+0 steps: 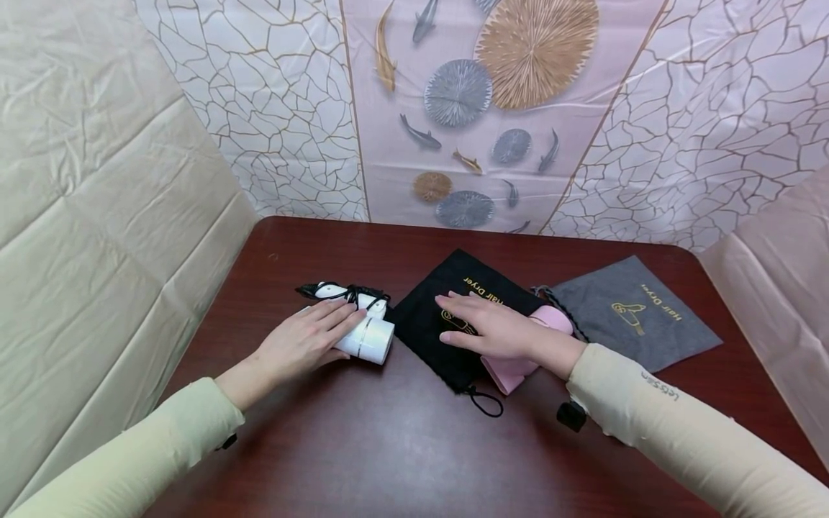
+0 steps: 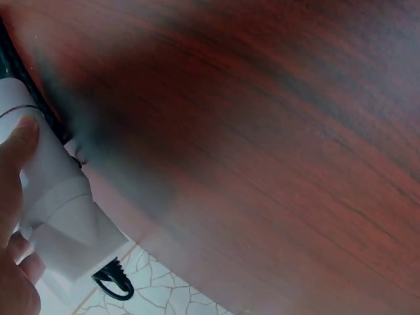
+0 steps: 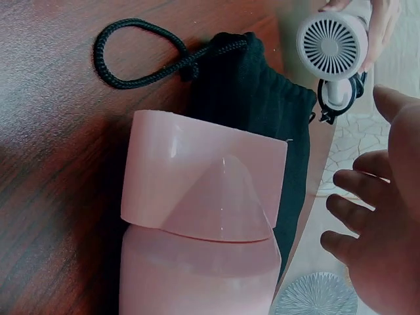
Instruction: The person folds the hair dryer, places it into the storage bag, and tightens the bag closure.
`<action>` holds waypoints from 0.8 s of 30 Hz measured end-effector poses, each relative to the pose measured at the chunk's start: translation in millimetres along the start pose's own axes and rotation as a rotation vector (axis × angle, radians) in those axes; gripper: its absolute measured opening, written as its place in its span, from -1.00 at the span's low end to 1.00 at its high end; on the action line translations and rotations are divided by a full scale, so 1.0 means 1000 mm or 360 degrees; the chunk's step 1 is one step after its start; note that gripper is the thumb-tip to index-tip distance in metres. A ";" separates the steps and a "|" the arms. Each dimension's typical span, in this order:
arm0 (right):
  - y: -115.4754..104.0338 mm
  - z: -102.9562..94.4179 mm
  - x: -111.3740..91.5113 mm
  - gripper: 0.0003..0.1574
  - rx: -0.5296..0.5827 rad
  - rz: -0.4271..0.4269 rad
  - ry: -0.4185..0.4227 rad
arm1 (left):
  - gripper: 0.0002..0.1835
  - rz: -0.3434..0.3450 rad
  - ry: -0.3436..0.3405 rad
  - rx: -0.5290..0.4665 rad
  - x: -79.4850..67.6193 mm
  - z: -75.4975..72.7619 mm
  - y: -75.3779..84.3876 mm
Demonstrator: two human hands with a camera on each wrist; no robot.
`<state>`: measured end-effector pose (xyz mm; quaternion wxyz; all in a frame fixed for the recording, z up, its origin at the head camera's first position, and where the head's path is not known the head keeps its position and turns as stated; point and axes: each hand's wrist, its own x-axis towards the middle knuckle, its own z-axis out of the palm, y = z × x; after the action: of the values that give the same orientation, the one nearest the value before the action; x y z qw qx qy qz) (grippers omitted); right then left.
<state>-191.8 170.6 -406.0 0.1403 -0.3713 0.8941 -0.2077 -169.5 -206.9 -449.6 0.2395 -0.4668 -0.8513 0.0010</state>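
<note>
My left hand (image 1: 307,337) lies over a white hair dryer (image 1: 373,340) at the left of the table. In the left wrist view its thumb presses along the barrel (image 2: 59,177), with other fingers round the far side. A black cord (image 1: 352,293) is wound about the dryer's handle. Fingers spread, my right hand (image 1: 488,327) hovers over a black drawstring pouch (image 1: 427,345) lettered "Hair Dryer" and holds nothing. Below the right wrist, a pink hair dryer (image 1: 504,370) lies partly over the pouch; its nozzle (image 3: 203,177) fills the middle of the right wrist view.
A grey drawstring pouch (image 1: 654,316) with gold print lies at the right, beside the pink dryer. The black pouch's cord loop (image 1: 487,404) sticks out toward the front. Patterned cloth (image 1: 291,108) hangs behind the dark red-brown table (image 1: 363,446).
</note>
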 end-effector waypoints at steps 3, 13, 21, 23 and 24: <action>-0.001 0.001 -0.001 -0.08 -0.0034 0.0005 -0.0032 | -0.12 -0.0035 -0.0007 0.0015 0.000 0.001 0.002; -0.012 0.016 0.005 -0.16 -0.0286 -0.0121 -0.0038 | -0.11 -0.0214 -0.0113 0.0024 -0.003 0.003 0.012; -0.021 0.032 0.013 -0.19 -0.0600 -0.0234 -0.0098 | -0.12 -0.0327 -0.0121 0.0053 -0.004 0.008 0.022; -0.022 0.035 0.015 -0.18 -0.0663 -0.0229 -0.0114 | -0.11 -0.0332 -0.0113 0.0068 -0.003 0.009 0.023; -0.023 0.036 0.015 -0.16 -0.0690 -0.0218 -0.0125 | -0.11 -0.0333 -0.0109 0.0073 -0.003 0.009 0.024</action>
<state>-173.5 135.5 -428.4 0.0774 -0.4604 0.8843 -0.0052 -153.0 -193.7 -464.3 0.2198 -0.3696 -0.9027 0.0114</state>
